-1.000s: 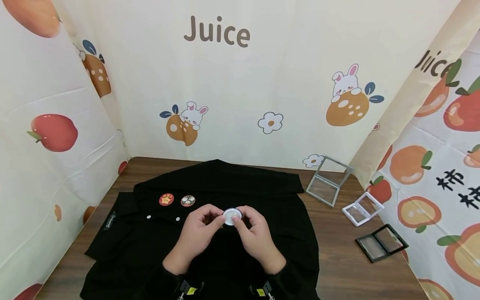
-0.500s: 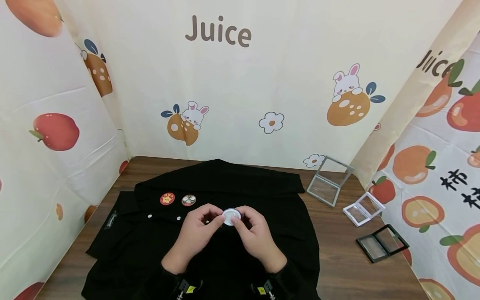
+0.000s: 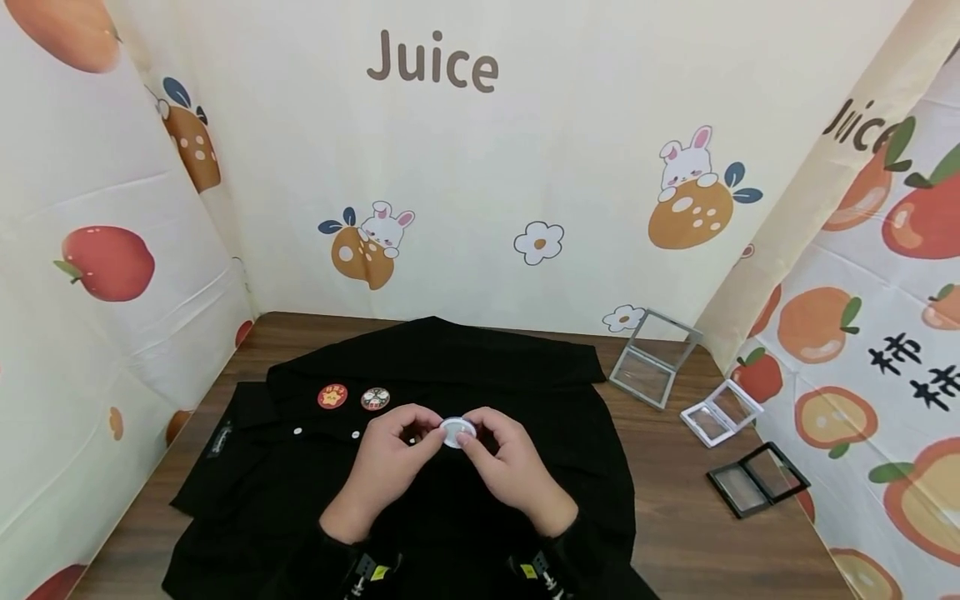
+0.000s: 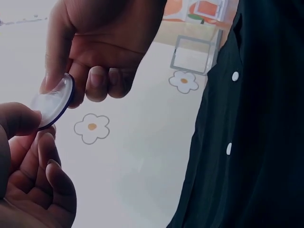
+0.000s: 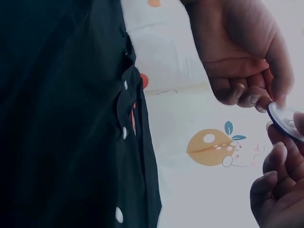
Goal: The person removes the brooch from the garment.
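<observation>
I have both hands working on one small thing here: a round disc (image 3: 456, 431) with a pale side facing up and, seen from the left wrist, a dark blue edge. The left hand (image 3: 386, 458) pinches it at one side of the rim, and the right hand (image 3: 515, 464) pinches it at the other, thumbs on the pale side. It sits between the fingertips, lifted off the black shirt (image 3: 581, 450) that is spread over the surface (image 3: 678, 542).

To handle this well, I would want both pinches light and level, since a thin rim could slip or spin if one thumb pushes harder than the other. I can't make out whether there is a pin or clasp on the pale side, so I'd feel for one gently and treat it as possibly sharp. Steadying the disc with one hand while the other does the fine work seems the safer division. Staying low over the cloth makes sense too, as a drop would then land softly.

The red badge (image 3: 332, 396) and the patterned badge (image 3: 375, 398) lie on the shirt near the left hand, and I'd mind my wrists around both.
</observation>
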Motion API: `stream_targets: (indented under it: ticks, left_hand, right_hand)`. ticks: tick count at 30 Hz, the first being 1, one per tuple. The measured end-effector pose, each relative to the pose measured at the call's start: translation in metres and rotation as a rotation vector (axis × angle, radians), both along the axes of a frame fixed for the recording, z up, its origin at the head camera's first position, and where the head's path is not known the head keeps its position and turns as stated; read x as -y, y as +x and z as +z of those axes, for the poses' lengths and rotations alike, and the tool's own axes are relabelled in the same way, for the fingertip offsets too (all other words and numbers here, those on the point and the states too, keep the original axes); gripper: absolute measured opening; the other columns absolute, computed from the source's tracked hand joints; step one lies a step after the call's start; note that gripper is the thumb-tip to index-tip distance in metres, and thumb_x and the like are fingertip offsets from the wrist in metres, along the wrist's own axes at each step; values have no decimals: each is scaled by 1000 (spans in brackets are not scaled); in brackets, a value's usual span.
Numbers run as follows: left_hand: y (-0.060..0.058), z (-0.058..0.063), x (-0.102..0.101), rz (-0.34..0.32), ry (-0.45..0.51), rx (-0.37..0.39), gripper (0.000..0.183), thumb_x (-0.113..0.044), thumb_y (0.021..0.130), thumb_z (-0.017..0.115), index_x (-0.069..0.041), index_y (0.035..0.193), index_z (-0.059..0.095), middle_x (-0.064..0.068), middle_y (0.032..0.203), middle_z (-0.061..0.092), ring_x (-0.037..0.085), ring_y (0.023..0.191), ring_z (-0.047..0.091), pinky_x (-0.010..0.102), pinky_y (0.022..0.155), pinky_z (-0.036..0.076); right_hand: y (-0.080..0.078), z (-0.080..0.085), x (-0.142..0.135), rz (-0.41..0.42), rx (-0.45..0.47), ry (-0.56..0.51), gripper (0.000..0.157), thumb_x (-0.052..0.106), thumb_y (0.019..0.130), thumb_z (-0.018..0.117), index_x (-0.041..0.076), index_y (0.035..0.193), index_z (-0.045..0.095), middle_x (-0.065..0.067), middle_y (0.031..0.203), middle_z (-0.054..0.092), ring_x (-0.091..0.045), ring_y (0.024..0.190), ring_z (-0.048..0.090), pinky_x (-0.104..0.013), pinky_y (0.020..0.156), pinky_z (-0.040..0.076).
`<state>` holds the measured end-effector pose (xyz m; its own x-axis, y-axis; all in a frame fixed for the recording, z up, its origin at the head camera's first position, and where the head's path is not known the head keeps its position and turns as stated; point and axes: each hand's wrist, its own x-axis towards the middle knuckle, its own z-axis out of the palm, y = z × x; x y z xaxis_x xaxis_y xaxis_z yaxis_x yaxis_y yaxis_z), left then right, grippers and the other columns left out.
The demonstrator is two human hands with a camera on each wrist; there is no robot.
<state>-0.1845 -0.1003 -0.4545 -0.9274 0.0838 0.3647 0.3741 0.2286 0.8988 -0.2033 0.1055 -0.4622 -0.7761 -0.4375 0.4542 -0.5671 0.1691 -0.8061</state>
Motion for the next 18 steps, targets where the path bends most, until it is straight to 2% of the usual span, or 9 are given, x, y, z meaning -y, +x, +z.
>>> stream_targets:
  ticks: [2,5,8,12,16,18]
  left_hand:
    - [0,0,0,-4,0,-10,15,-6,92,77,-21,91,74,-5,83,66,14,69,60,30,61,52]
    - [1,1,0,-13,-5,-32,17,-6,92,78,-23,91,74,-6,83,65,15,71,60,31,62,53]
    - [2,2,-1,-22,-12,-68,17,-9,93,78,-26,91,74,-8,84,65,15,73,60,30,64,53]
    - [2,2,-1,-39,-24,-117,17,-10,94,78,-26,92,75,-10,87,67,14,74,61,30,64,53]
    - [2,2,-1,-47,-36,-153,19,-5,92,79,-24,92,76,-8,89,68,14,75,61,29,65,53]
    - [3,3,-1,-55,-39,-168,20,-1,90,78,-21,92,77,-2,90,69,13,76,60,29,65,52]
  right_hand:
    - [-4,5,-4,27,21,54,9,13,105,62,14,110,68,2,91,63,-13,71,57,-29,61,52]
    - [-11,15,-11,86,107,124,13,18,108,57,14,110,69,-4,88,65,-18,68,57,-29,59,51]
    - [-18,25,-17,166,214,175,21,21,110,52,12,111,70,-10,92,67,-23,73,60,-32,66,54]
    - [-27,33,-21,301,309,215,28,23,111,48,6,113,71,-14,96,71,-24,81,65,-40,76,57]
    - [-35,37,-24,429,386,233,35,25,111,47,0,118,70,-17,96,72,-21,80,65,-35,75,54]
    - [-38,39,-25,480,424,234,38,26,111,47,-4,121,68,-17,97,72,-20,78,63,-31,72,50]
